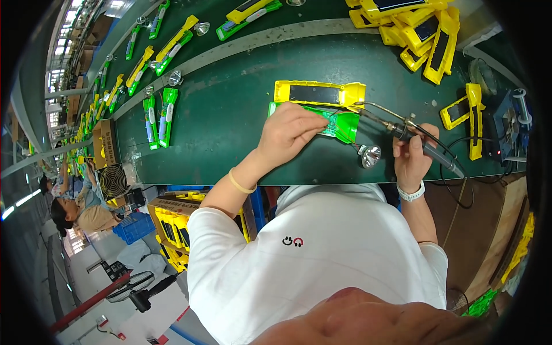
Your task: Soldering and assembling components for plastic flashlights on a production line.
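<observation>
On the green bench before me lies a green plastic housing (347, 125) with a circuit board in it. Just beyond it is a yellow shell (353, 95) with a dark panel set in it. My left hand (292, 131) rests over the green housing, thumb and fingertips pinched near the board; what they pinch is too small to make out. In my right hand (415, 150) is a soldering iron (426, 146), its tip end pointing left toward the housing. A silvery lamp reflector (369, 156) hangs off the housing on wires, near the bench's front edge.
Yellow shells (422, 34) are heaped at the far right, and a loose yellow one (475, 121) lies beside a dark soldering station (506, 129). Green housings (167, 118) with reflectors lie at left. A metal strip (247, 43) crosses the bench. A cardboard box (172, 224) of yellow shells stands below.
</observation>
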Available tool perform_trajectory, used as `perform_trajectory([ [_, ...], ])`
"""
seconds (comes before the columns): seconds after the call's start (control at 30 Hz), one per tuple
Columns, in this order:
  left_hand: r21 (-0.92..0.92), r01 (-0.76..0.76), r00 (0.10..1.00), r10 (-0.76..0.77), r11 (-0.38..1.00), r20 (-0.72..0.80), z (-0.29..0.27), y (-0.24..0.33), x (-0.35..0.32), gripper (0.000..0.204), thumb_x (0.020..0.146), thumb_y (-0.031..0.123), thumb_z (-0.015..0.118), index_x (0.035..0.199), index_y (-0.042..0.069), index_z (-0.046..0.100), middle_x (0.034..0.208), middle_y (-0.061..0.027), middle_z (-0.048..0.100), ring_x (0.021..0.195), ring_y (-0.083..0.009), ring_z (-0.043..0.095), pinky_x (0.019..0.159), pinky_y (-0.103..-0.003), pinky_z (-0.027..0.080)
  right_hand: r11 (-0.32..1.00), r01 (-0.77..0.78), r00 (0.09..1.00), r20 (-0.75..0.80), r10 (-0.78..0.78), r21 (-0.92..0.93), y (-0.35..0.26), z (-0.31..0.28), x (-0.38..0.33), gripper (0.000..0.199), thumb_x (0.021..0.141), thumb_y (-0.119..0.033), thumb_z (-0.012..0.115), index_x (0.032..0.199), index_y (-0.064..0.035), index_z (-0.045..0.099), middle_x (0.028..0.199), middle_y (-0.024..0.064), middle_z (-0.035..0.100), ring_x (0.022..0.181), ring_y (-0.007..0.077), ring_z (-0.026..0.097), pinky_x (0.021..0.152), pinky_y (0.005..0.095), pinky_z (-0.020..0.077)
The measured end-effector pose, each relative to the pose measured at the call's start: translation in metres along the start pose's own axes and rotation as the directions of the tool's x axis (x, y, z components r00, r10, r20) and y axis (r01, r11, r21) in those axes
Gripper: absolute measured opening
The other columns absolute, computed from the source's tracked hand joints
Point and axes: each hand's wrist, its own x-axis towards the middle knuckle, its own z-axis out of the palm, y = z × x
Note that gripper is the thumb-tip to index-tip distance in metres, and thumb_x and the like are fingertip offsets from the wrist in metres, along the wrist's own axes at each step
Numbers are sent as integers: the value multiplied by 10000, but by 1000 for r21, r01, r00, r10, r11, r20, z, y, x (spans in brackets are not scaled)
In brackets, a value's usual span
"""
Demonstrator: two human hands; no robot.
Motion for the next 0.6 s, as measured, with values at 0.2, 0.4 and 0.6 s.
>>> perform_trajectory([
  [0.2, 37, 92, 987, -96, 995, 127, -1, 2, 3, 133, 706, 49, 692, 828, 76, 647, 875, -74, 544, 787, -229, 537, 672, -321, 452, 981, -105, 982, 137, 127, -160, -3, 5, -2, 246, 854, -94, 604, 941, -50, 378, 719, 38, 495, 526, 78, 485, 469, 213, 414],
  [0.4, 95, 112, 983, -124, 989, 133, -2, 4, 5, 151, 691, 31, 686, 820, 52, 610, 891, -88, 513, 805, -237, 521, 683, -318, 450, 959, -110, 966, 201, 165, -262, 2, 8, -1, 252, 840, -87, 627, 920, -38, 393, 705, 26, 520, 566, 51, 499, 506, 195, 421],
  [0.6, 99, 111, 985, -123, 989, 118, -2, 5, 5, 161, 674, 13, 681, 813, 43, 605, 879, -95, 509, 801, -233, 520, 683, -308, 449, 940, -83, 959, 230, 165, -330, 5, 9, 0, 250, 827, -80, 642, 909, -39, 410, 720, 13, 512, 597, 40, 461, 542, 201, 394],
])
